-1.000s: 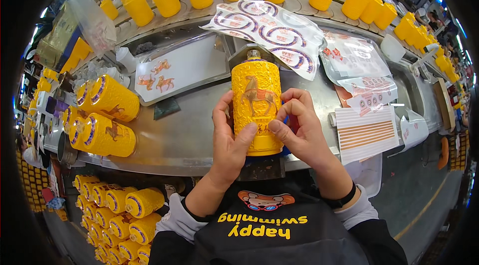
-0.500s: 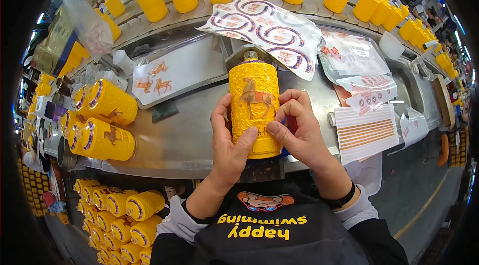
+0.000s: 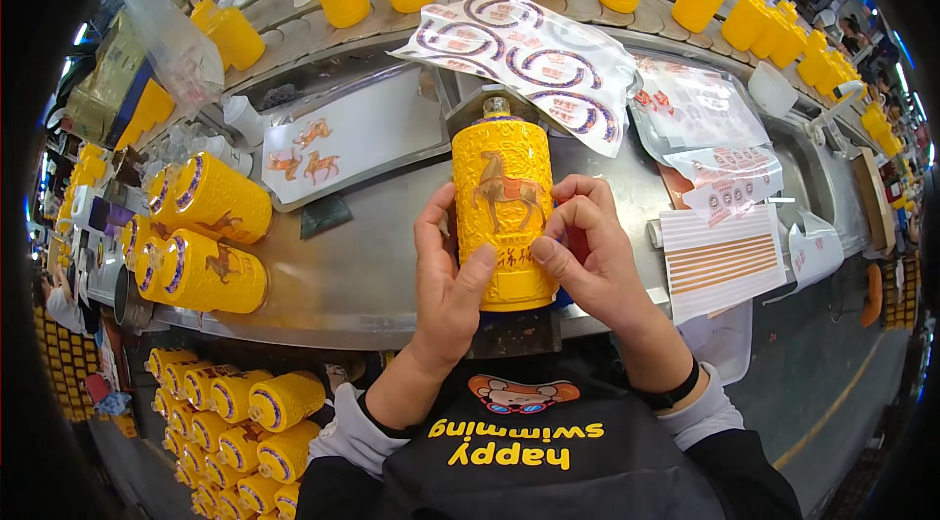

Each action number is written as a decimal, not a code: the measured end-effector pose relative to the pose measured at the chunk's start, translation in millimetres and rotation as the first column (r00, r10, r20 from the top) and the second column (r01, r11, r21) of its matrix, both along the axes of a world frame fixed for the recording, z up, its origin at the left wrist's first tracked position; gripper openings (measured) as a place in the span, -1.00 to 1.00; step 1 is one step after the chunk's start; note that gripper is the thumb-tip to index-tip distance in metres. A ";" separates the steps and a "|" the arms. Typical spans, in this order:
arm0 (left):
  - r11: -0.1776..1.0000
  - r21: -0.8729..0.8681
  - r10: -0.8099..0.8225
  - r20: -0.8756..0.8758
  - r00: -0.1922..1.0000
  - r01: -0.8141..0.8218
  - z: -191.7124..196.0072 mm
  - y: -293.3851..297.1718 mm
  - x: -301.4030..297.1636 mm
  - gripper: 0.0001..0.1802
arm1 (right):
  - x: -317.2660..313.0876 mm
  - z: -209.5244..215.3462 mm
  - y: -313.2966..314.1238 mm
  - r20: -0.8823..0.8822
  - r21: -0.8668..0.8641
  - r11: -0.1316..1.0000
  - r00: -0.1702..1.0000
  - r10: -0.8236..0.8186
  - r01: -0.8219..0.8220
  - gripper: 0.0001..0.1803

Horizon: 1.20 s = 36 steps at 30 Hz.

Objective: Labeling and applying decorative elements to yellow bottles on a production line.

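Note:
A yellow embossed bottle (image 3: 501, 153) lies at the middle of the steel worktable, its bare neck pointing away from me. On its front is a brown horse decal (image 3: 511, 191) with a red saddle, and a line of dark lettering runs below it. My left hand (image 3: 446, 280) is wrapped along the bottle's left side, thumb on the front beside the lettering. My right hand (image 3: 597, 260) grips the right side, its thumb pressing at the lettering's right end and its fingers bent. The bottle's underside and some fingertips are hidden.
A white board with horse decals (image 3: 357, 138) is at the left, near several yellow bottles (image 3: 220, 270). Decal sheets (image 3: 534, 60) lie beyond the bottle, and a striped sheet (image 3: 725, 260) to the right. Bottles ride a curved conveyor (image 3: 377, 30) behind. More bottles (image 3: 245, 422) are stacked lower left.
My left thumb has slid a little off the lettering, baring more of it. The conveyor's bottles have shifted left. Both hands stay on the bottle.

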State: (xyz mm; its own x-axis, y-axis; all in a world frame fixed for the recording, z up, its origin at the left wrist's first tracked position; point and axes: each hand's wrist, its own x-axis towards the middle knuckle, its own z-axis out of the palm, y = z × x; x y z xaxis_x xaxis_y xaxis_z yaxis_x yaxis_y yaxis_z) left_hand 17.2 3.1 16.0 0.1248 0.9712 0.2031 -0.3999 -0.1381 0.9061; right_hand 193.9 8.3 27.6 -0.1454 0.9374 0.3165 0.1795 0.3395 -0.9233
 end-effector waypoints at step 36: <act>0.998 0.046 0.059 -0.129 0.990 -0.053 -3.5 3.0 5.7 -0.25 | 8.5 0.0 -1.1 -0.037 0.100 0.974 0.979 -0.199 0.201 -0.67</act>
State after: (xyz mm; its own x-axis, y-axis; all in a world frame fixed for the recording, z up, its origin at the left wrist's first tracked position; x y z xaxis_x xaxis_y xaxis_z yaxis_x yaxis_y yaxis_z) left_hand 22.9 6.1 12.6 0.0985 0.9682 0.2298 -0.2696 -0.1963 0.9428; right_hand 202.3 7.3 27.5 0.0515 0.9090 0.4136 0.2296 0.3923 -0.8907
